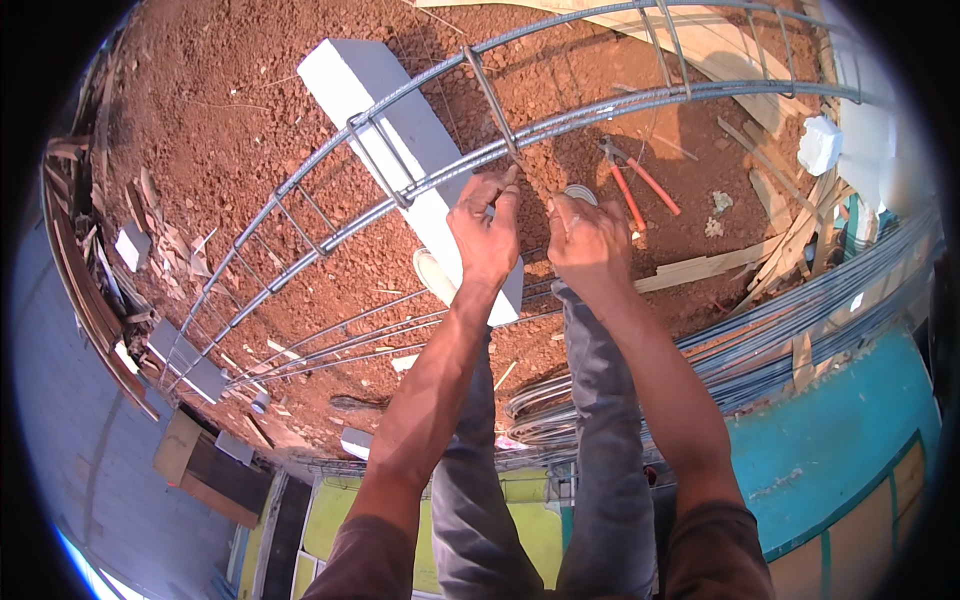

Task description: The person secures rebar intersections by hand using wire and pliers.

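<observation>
A long steel rebar cage with cross ties arches over reddish soil, partly resting across a long white block. My left hand is closed in a pinch just under the cage's nearer bars, beside the block and below a rusty tie. To its right, my right hand is also closed, thumb against fingers. What either hand pinches is too small or hidden to make out. Cutting pliers with red handles lie on the soil beyond my right hand, untouched.
Wood planks lie at the far right. A bundle of bent steel rods stretches across the right, near a turquoise surface. Scrap wood and smaller white blocks line the left. Thin rods run behind my left forearm.
</observation>
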A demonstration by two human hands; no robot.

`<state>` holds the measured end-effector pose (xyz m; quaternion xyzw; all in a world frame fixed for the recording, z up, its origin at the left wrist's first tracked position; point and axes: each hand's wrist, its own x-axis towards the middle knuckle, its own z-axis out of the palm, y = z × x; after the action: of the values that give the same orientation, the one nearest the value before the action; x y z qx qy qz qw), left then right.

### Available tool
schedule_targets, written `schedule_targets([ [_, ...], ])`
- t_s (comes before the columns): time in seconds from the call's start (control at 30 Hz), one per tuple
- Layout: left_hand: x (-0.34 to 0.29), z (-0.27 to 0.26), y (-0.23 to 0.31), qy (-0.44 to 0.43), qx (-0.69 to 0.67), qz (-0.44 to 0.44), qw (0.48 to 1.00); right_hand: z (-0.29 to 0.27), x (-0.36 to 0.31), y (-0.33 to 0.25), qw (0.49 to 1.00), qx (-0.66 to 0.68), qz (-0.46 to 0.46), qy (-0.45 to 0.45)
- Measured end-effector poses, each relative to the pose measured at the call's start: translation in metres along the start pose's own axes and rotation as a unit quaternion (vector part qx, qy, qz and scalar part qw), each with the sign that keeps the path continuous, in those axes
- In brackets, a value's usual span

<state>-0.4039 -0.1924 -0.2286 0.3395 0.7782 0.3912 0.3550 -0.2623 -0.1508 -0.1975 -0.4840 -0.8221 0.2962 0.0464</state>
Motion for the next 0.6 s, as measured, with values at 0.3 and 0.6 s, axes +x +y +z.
schedule_targets([
  [0.3, 0.025, 0.009, 0.013, -0.039, -0.435, -0.414, 0.799, -0.035, -0.043, -0.008, 0.996, -0.083, -0.005, -0.024],
  [0.6, 0.029, 0.008, 0.011, -0.069, -0.434, -0.43, 0.788, -0.028, -0.164, 0.047, 0.732, 0.362, 0.553, -0.166],
])
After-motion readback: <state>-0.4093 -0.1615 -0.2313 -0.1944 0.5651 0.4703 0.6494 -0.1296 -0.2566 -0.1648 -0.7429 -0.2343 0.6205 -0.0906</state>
